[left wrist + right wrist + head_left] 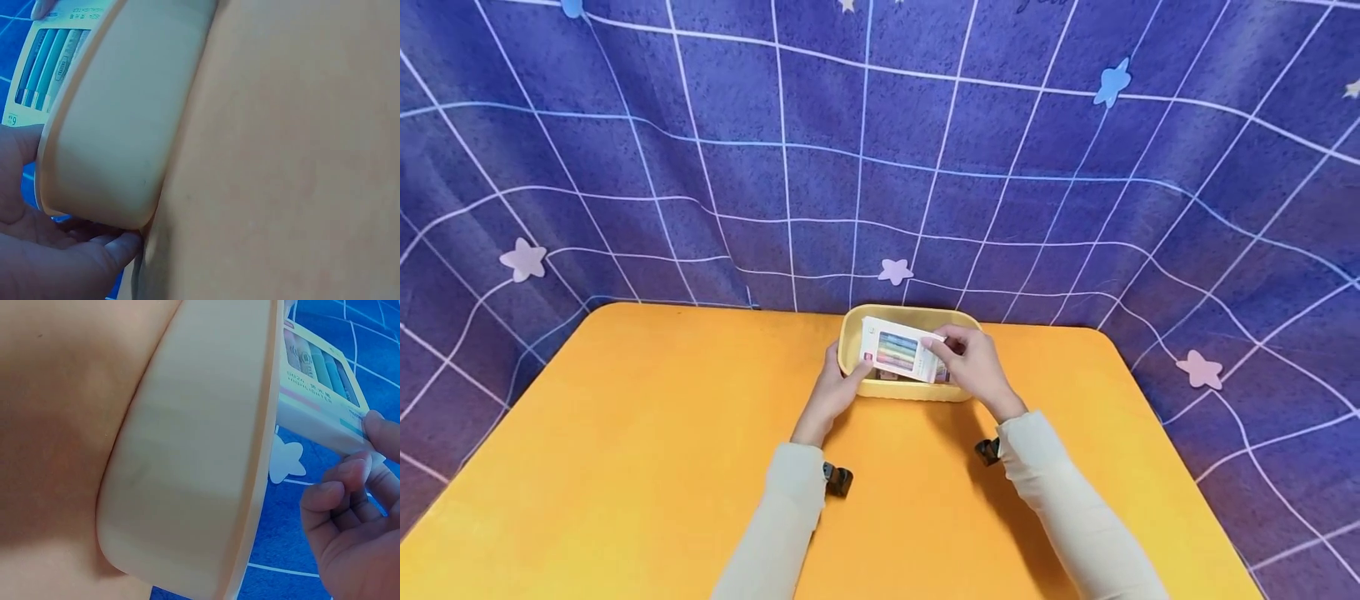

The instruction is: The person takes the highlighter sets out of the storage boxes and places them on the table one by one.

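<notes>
A white box of highlighters [896,350], with a clear window showing coloured pens, lies slantwise over the mouth of a yellow storage bin [917,390]. Pinched between thumb and fingers of my right hand [973,360] is the box's right end; the right wrist view shows this grip at a lower corner of the box [325,419]. My left hand [835,387] grips the bin's left end, its thumb at the rim close to the box and its fingers around the outer wall, as the left wrist view shows. Small items partly covered by the box lie inside the bin.
The bin stands at the back of an orange-yellow table [700,433]. Right behind the table's far edge hangs a blue curtain [820,183] with a light grid and stars, which also runs along both sides. Black wrist cameras sit below each hand.
</notes>
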Motion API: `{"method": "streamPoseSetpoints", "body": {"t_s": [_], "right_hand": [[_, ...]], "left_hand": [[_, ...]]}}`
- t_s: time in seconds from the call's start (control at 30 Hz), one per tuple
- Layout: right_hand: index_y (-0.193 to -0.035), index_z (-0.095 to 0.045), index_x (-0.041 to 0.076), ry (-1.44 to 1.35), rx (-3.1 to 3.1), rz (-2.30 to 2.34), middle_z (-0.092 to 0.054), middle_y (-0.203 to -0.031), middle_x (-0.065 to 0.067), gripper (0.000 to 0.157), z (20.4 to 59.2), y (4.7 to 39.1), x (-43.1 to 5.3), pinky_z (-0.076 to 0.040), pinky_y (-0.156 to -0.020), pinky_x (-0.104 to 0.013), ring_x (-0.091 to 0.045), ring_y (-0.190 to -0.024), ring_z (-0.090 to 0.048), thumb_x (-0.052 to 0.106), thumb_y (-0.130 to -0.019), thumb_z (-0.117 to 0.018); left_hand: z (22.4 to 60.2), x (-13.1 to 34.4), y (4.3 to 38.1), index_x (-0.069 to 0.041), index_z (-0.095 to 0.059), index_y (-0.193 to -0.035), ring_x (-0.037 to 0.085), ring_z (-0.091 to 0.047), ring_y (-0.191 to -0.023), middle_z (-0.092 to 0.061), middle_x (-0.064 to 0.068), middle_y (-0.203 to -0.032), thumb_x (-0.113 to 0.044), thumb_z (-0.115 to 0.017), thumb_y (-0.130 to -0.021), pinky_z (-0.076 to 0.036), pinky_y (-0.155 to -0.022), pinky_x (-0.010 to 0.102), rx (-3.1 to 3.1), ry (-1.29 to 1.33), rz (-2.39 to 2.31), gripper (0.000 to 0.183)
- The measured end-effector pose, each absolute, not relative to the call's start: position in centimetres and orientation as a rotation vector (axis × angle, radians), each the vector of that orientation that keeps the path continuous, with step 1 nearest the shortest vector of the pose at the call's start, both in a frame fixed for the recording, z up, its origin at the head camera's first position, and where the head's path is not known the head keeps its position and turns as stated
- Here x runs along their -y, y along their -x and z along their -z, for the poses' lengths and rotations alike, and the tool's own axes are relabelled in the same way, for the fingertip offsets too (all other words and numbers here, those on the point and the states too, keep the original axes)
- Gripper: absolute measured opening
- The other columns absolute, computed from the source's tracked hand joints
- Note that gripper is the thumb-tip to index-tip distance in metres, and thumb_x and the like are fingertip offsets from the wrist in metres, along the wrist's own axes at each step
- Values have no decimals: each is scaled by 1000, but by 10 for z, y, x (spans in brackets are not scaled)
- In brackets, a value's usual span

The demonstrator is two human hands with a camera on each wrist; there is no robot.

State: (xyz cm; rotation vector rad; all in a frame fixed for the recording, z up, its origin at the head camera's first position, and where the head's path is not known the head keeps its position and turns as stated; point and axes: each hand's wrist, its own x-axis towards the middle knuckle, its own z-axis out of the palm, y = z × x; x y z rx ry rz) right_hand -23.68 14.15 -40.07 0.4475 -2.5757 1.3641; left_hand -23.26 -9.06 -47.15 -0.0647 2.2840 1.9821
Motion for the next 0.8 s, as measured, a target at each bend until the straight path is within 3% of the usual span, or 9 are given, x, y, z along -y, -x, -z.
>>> {"method": "streamPoseSetpoints", "body": {"t_s": [0.23,0.53,0.8], "right_hand": [[-101,-75,10,-438,2540,-1327,-53,-61,-2,19,402,235,-139,-37,-51,-23,-10,-51,-45,27,-95,-71],[-89,-75,13,-398,2394,-1400,-52,-61,-3,12,409,230,-138,-36,-53,-20,-4,-52,-43,25,-92,-75],[-88,-75,13,-364,2389,-1427,-53,-61,2,12,409,228,-137,-38,-52,-21,-4,-51,-44,24,-92,-75]], "left_hand": [[471,90,233,-13,-13,-161,34,-25,-154,-28,18,-164,-33,-59,-101,-20,-127,52,-2296,59,-1993,78],[472,88,235,-14,-14,-161,34,-25,-154,-29,17,-164,-30,-59,-101,-20,-127,54,-2305,74,-2001,77],[475,87,236,-13,-16,-160,35,-28,-153,-33,18,-162,-27,-60,-101,-21,-126,53,-2323,77,-2022,75]]}}
